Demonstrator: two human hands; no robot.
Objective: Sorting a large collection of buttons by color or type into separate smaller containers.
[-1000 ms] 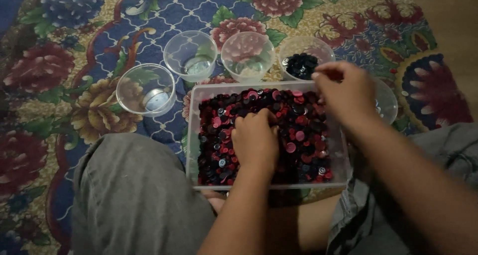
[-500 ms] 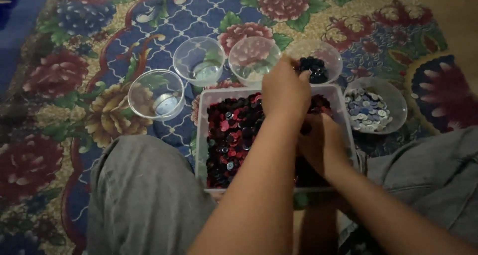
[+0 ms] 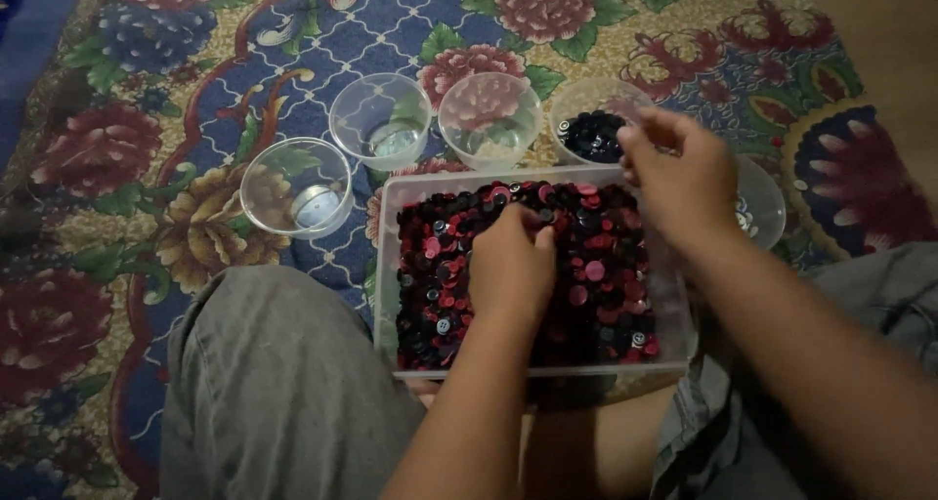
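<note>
- Since half a second ago, the left hand (image 3: 510, 266) has come back down into the clear rectangular tub (image 3: 387, 266), where it now lies knuckles up on the heap of red and dark buttons (image 3: 596, 275), fingers curled into the pile; whether it pinches a button cannot be told.
- The right hand (image 3: 674, 173) has lifted out of the tub and now hangs above its far right corner, beside the bowl of dark buttons (image 3: 594, 129), fingertips drawn together as if pinching something small; what it grips, if anything, is hidden.
- Judged from this swap, the hands take turns: one digs while the other carries to a bowl.
- The tub rests on the person's crossed legs, its near wall against the lap, its far wall close to the row of bowls.
- Three clear bowls (image 3: 381, 119) on the left and in the middle look nearly empty; another bowl (image 3: 762, 207) on the right is partly covered by the right wrist.
- Open room lies on the flowered carpet (image 3: 147, 90) to the left and beyond the bowls; the grey-trousered knee (image 3: 274, 383) crowds the tub's left side.
</note>
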